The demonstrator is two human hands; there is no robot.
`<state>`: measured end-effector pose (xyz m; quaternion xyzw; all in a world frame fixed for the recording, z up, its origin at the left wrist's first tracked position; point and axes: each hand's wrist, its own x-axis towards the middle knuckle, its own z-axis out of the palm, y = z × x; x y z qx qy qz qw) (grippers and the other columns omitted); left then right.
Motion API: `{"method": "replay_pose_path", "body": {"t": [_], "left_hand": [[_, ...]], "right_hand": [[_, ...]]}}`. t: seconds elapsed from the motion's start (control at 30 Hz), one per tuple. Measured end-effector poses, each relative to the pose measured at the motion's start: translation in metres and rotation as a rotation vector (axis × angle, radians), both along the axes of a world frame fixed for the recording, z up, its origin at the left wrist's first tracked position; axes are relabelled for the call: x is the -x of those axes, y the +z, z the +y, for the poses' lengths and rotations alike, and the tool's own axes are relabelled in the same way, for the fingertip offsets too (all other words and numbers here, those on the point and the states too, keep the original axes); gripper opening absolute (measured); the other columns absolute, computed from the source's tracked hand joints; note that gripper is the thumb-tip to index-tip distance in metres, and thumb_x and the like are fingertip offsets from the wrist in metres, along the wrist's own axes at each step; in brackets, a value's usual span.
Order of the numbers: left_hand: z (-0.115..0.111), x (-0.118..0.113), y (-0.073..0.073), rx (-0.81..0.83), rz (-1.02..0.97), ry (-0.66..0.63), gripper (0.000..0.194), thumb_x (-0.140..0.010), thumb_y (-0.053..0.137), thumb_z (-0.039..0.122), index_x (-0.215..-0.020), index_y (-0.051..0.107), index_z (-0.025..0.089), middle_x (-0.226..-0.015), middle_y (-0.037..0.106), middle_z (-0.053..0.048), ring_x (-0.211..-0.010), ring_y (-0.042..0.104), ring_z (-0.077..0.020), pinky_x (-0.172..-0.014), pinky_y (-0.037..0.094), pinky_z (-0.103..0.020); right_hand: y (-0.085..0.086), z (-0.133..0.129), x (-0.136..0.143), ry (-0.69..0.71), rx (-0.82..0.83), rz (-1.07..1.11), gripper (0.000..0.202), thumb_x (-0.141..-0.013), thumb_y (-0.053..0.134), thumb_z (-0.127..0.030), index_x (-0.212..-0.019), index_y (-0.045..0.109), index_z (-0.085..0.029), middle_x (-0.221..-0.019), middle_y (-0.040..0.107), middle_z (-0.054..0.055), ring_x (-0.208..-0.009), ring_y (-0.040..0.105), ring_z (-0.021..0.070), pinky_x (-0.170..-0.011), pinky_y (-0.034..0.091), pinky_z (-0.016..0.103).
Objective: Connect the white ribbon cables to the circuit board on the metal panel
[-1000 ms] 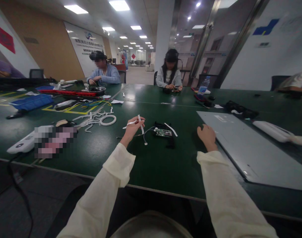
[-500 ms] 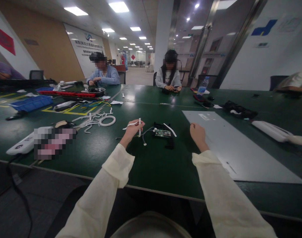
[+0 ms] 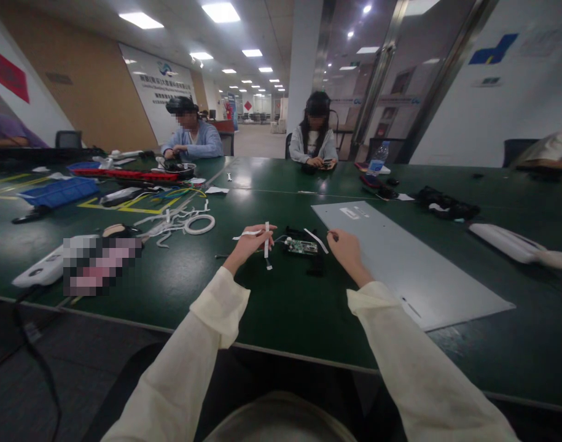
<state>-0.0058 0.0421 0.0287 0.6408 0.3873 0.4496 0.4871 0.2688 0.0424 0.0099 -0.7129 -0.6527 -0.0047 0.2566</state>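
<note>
Pinched in my left hand (image 3: 250, 247) are two narrow white strips, one upright strip (image 3: 266, 239) and one lying crosswise (image 3: 247, 234). Just right of that hand lies a green circuit board (image 3: 301, 246) in a black frame (image 3: 315, 267), with a thin cable and a small white plug (image 3: 269, 267) toward me. Another white strip (image 3: 316, 240) rests at the frame's right side. My right hand (image 3: 347, 253) is closed at the left edge of a large flat grey panel (image 3: 400, 258); its fingertips are partly hidden.
Left on the green table (image 3: 179, 294) are a white ring (image 3: 199, 224), tangled white strips (image 3: 170, 222), a white device (image 3: 54, 261) and a blue tray (image 3: 57, 192). Right are a white case (image 3: 506, 242) and black items (image 3: 446, 204). Two people sit across, near a bottle (image 3: 378, 158).
The grey panel has slid left and turned slightly, together with my right hand. My left hand has shifted a little to the right with its strips.
</note>
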Motion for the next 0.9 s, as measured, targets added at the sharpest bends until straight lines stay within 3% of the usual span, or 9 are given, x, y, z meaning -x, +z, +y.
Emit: {"method": "replay_pose_path", "body": {"t": [0.17, 0.3, 0.37, 0.47, 0.57, 0.7, 0.9], "left_hand": [[-0.003, -0.001, 0.003, -0.013, -0.009, -0.014, 0.054, -0.075, 0.058, 0.035, -0.124, 0.047, 0.012, -0.066, 0.063, -0.003, -0.053, 0.057, -0.0123, -0.051, 0.048, -0.024], [-0.007, -0.003, 0.009, -0.07, -0.024, -0.021, 0.067, -0.075, 0.057, 0.034, -0.135, 0.031, 0.019, -0.068, 0.064, 0.0, -0.052, 0.056, -0.011, -0.05, 0.047, -0.022], [-0.006, -0.003, 0.01, -0.111, -0.016, 0.008, 0.066, -0.075, 0.055, 0.034, -0.135, 0.032, 0.021, -0.07, 0.064, 0.0, -0.051, 0.055, -0.01, -0.049, 0.045, -0.021], [0.001, 0.0, 0.005, -0.201, 0.073, 0.102, 0.046, -0.077, 0.051, 0.032, -0.121, 0.052, 0.019, -0.068, 0.062, 0.0, -0.053, 0.053, -0.0106, -0.051, 0.043, -0.022], [0.012, 0.007, -0.004, -0.327, 0.271, 0.286, 0.025, -0.075, 0.05, 0.026, -0.09, 0.068, 0.019, -0.067, 0.062, -0.001, -0.061, 0.055, -0.0135, -0.057, 0.042, -0.023], [0.02, 0.013, -0.017, -0.454, 0.518, 0.466, 0.016, -0.073, 0.053, 0.027, -0.069, 0.066, 0.019, -0.069, 0.061, -0.003, -0.068, 0.054, -0.016, -0.065, 0.041, -0.026], [0.016, 0.013, -0.02, -0.536, 0.741, 0.494, 0.026, -0.079, 0.05, 0.038, -0.068, 0.061, 0.018, -0.067, 0.057, -0.003, -0.066, 0.053, -0.0151, -0.065, 0.039, -0.026]], "right_hand": [[0.001, -0.005, 0.011, 0.041, -0.005, 0.052, 0.03, -0.084, 0.042, -0.029, -0.097, 0.067, -0.018, -0.092, 0.068, 0.008, -0.087, 0.061, 0.0199, -0.079, 0.042, 0.027], [0.003, -0.01, 0.022, 0.103, 0.018, 0.071, 0.03, -0.084, 0.042, -0.029, -0.096, 0.067, -0.018, -0.089, 0.068, 0.008, -0.084, 0.061, 0.0192, -0.078, 0.042, 0.027], [0.005, -0.013, 0.027, 0.14, 0.033, 0.076, 0.03, -0.084, 0.042, -0.029, -0.098, 0.067, -0.018, -0.089, 0.068, 0.007, -0.084, 0.061, 0.019, -0.078, 0.041, 0.027], [0.006, -0.017, 0.032, 0.179, 0.034, 0.088, 0.03, -0.084, 0.042, -0.029, -0.098, 0.067, -0.019, -0.09, 0.068, 0.007, -0.085, 0.061, 0.0191, -0.078, 0.041, 0.027], [0.007, -0.019, 0.034, 0.193, 0.015, 0.096, 0.03, -0.084, 0.042, -0.03, -0.097, 0.067, -0.019, -0.092, 0.068, 0.006, -0.084, 0.061, 0.0194, -0.077, 0.041, 0.027], [0.007, -0.02, 0.035, 0.204, 0.007, 0.115, 0.029, -0.084, 0.043, -0.029, -0.095, 0.068, -0.019, -0.093, 0.067, 0.006, -0.082, 0.061, 0.0184, -0.077, 0.041, 0.027], [0.008, -0.025, 0.042, 0.241, 0.008, 0.146, 0.028, -0.083, 0.044, -0.028, -0.094, 0.068, -0.019, -0.091, 0.068, 0.004, -0.082, 0.062, 0.0175, -0.078, 0.042, 0.026]]}}
